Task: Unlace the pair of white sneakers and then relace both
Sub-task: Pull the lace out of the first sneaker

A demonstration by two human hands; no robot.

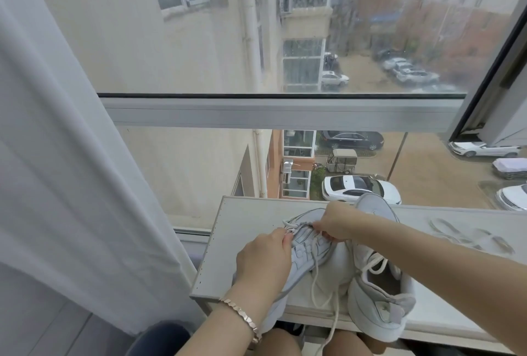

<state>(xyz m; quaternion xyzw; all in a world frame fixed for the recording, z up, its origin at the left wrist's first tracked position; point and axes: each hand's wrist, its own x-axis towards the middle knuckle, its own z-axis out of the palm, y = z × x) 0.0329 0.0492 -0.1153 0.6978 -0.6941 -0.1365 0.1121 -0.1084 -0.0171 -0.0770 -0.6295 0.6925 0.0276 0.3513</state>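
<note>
My left hand (pixel 263 256) and right hand (pixel 335 221) both pinch the lace (pixel 315 258) at the left sneaker's (pixel 306 244) eyelets on the table (pixel 242 230).

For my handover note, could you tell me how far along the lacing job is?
Nothing looks finished. In hand: left hand and right hand pinch the lace at the far eyelets of the left sneaker; its ends hang off the board. Remaining: the right sneaker, lying aside still laced. Unlacing or relacing, I cannot tell.

I see the white left sneaker (pixel 306 253) and right sneaker (pixel 376 301) side by side at the tabletop's near edge, with a loose lace (pixel 335 318) dangling over it.
</note>
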